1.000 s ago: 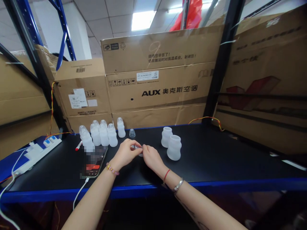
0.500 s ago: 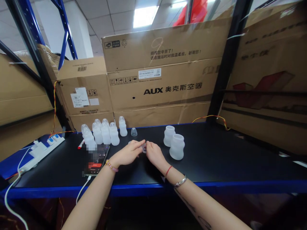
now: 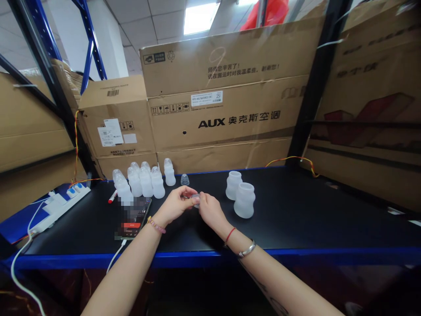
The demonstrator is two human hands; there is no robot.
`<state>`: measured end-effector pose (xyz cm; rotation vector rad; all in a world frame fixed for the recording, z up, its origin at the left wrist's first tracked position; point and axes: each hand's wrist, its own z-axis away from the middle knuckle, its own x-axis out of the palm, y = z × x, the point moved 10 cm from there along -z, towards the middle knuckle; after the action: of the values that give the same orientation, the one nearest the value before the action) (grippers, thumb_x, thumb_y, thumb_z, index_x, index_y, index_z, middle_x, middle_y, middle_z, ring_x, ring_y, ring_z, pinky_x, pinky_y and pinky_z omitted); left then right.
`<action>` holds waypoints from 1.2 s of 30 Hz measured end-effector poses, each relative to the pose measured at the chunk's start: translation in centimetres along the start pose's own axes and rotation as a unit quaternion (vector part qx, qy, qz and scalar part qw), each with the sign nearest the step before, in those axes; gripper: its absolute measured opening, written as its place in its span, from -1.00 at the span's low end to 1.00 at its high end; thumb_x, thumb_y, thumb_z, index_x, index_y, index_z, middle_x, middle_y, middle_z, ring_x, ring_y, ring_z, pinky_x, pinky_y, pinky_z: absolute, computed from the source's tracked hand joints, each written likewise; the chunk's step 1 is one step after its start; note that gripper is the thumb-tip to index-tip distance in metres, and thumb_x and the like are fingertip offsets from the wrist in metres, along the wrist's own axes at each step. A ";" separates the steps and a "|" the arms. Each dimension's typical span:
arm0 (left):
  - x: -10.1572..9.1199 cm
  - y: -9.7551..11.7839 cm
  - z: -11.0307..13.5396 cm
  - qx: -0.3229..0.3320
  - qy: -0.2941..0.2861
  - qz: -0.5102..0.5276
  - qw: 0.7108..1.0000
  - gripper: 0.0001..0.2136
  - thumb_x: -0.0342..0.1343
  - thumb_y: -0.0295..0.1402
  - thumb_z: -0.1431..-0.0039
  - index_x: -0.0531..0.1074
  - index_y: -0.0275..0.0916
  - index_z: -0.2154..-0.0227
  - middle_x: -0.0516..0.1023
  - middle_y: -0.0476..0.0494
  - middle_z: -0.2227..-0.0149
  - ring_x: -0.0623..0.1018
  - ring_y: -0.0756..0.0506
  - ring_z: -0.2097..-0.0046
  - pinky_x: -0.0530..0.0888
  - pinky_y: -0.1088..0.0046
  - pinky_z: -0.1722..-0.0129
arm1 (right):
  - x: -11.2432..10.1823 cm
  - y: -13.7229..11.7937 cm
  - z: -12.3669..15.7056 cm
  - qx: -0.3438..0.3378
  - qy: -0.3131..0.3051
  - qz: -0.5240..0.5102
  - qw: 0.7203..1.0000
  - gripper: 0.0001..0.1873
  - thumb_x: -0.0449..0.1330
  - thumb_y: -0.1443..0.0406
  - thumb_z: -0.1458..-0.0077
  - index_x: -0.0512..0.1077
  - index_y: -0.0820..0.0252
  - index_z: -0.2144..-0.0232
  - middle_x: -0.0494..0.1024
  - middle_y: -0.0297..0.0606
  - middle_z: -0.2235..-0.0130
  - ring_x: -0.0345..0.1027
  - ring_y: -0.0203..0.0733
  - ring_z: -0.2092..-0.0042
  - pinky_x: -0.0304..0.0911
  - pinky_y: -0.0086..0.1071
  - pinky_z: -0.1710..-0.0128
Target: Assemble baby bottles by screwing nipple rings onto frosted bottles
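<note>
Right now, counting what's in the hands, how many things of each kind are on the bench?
Narrow frosted bottles: 8
Wide frosted bottles: 2
Small clear pieces: 2, one held between left hand and right hand
Red-capped marker: 1
Phone: 1
Total: 14

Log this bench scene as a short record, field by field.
Left hand: the left hand, fingertips on the small clear plastic piece
Right hand: the right hand, fingers on the same piece from the other side
Nearby: a clear plastic dome; two frosted waisted plastic bottles
Left of hands: upright frosted plastic bottles; a smartphone on a charging cable; a red-capped marker
Surface: black workbench with blue edge
Behind: AUX cardboard boxes
</note>
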<state>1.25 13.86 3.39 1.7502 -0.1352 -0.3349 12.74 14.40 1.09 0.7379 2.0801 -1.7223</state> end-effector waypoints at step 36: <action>0.3 -2.9 -0.6 -0.098 -0.026 0.080 0.992 -0.85 0.24 -0.42 -0.08 0.45 -0.34 0.29 0.53 -0.12 0.32 0.54 0.05 0.33 0.52 0.47 0.23 | 0.1 1.0 -0.2 0.005 -0.013 -0.109 0.994 -0.67 0.08 0.17 0.01 0.46 0.26 0.63 0.38 -0.31 0.68 0.15 -0.30 0.60 -0.03 -0.42 0.57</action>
<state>1.45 14.91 0.65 1.5266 -0.2701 -0.2680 13.26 14.71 0.31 0.5028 2.2041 -1.8444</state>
